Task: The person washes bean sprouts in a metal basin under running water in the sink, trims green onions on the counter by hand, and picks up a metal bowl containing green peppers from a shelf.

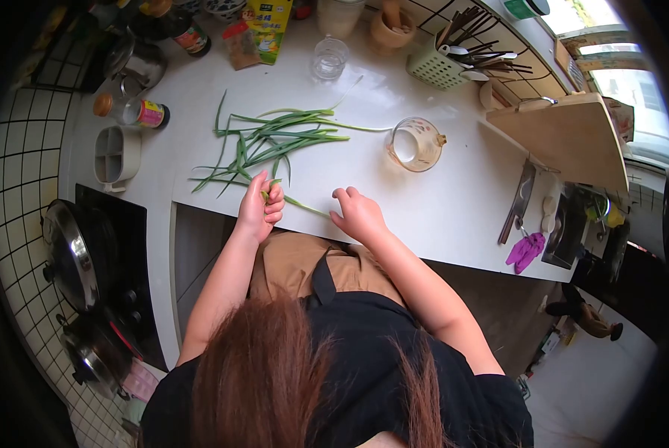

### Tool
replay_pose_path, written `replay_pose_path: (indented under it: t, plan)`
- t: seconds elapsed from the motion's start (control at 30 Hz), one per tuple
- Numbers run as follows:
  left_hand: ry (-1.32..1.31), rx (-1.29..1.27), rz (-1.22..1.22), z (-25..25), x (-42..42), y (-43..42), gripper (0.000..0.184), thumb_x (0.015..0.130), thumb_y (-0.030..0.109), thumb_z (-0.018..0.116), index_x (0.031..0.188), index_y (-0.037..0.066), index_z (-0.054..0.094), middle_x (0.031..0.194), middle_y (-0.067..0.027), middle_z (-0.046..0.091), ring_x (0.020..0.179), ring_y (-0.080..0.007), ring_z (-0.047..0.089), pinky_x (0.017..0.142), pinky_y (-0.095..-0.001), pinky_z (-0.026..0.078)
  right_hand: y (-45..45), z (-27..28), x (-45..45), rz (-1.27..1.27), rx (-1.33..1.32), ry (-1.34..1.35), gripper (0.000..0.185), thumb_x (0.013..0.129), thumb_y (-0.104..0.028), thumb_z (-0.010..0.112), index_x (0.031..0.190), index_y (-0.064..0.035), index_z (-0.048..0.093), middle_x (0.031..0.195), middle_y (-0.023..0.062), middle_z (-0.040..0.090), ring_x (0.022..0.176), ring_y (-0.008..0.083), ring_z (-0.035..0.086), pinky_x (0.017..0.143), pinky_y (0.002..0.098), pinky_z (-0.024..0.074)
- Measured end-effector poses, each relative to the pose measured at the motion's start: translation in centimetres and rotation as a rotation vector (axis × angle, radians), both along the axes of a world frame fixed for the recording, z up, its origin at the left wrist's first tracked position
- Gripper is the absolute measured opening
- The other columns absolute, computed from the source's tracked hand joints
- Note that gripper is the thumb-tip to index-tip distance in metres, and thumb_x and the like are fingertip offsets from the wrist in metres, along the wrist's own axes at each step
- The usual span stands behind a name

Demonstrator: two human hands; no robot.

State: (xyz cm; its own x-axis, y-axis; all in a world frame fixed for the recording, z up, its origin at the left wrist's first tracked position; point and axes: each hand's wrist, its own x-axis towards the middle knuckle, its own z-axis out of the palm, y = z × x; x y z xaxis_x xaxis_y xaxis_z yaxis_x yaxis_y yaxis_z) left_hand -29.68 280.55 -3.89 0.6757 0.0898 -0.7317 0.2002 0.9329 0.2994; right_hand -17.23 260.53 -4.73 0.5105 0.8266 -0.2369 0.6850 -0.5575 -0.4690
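Several long green onions (289, 138) lie spread on the white counter in front of me. My left hand (262, 205) is closed round one green onion near the counter's front edge. A pale stalk (307, 207) stretches from that hand towards my right hand (359, 215). The fingers of my right hand are curled, with thumb and forefinger apart near the stalk's end, and nothing shows between them. To the right of the onions stands a clear glass measuring cup (416, 144).
A drinking glass (330, 59), a seasoning bag (269, 30) and a green utensil basket (436, 66) line the back. Bottles and a stove (125, 254) are left. A knife (519, 200), purple cloth (526, 252) and wooden board (566, 138) are right.
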Motion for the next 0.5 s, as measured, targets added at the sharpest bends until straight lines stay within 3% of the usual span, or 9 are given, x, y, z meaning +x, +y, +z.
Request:
replay_pose_path:
  t: [0.1, 0.2, 0.33, 0.5]
  plan:
    - [0.045, 0.072, -0.006, -0.5, -0.6, 0.6, 0.043, 0.095, 0.029, 0.046, 0.057, 0.012, 0.035, 0.06, 0.0033, 0.027, 0.05, -0.0061, 0.022, 0.039, -0.0209, 0.017, -1.6, -4.5, -0.9, 0.112, -0.059, -0.129, 0.017, 0.074, -0.015, 0.061, 0.086, -0.0066, 0.052, 0.077, 0.0109, 0.056, 0.062, 0.0281, 0.061, 0.052, 0.0406, 0.0497]
    - [0.029, 0.122, -0.031, -0.2, -0.9, 0.7, 0.04, 0.094, 0.027, 0.047, 0.059, 0.011, 0.037, 0.06, 0.0027, 0.031, 0.051, -0.0062, 0.025, 0.04, -0.0206, 0.019, -1.7, -5.7, -1.1, 0.211, -0.081, -0.174, 0.014, 0.073, -0.013, 0.059, 0.083, -0.0071, 0.052, 0.076, 0.0097, 0.056, 0.062, 0.0263, 0.062, 0.051, 0.0391, 0.0491]
    - [0.044, 0.117, -0.024, -0.7, -1.5, 0.8, 0.03, 0.092, 0.022, 0.048, 0.066, 0.008, 0.044, 0.065, 0.0007, 0.041, 0.052, -0.0062, 0.03, 0.041, -0.0205, 0.022, 0.8, -5.7, 0.9, 0.228, -0.03, -0.25, 0.013, 0.072, -0.009, 0.059, 0.082, -0.007, 0.052, 0.077, 0.0092, 0.056, 0.065, 0.0254, 0.062, 0.052, 0.038, 0.0495]
    - [0.081, 0.114, -0.017, -0.4, -1.7, 0.8, 0.019, 0.089, 0.016, 0.05, 0.079, 0.0, 0.054, 0.073, -0.0029, 0.05, 0.054, -0.0059, 0.035, 0.042, -0.0203, 0.025, 6.8, -4.7, 5.4, 0.089, 0.027, -0.336, 0.021, 0.072, -0.007, 0.061, 0.091, -0.0055, 0.053, 0.089, 0.012, 0.054, 0.082, 0.0261, 0.061, 0.058, 0.0368, 0.0505]
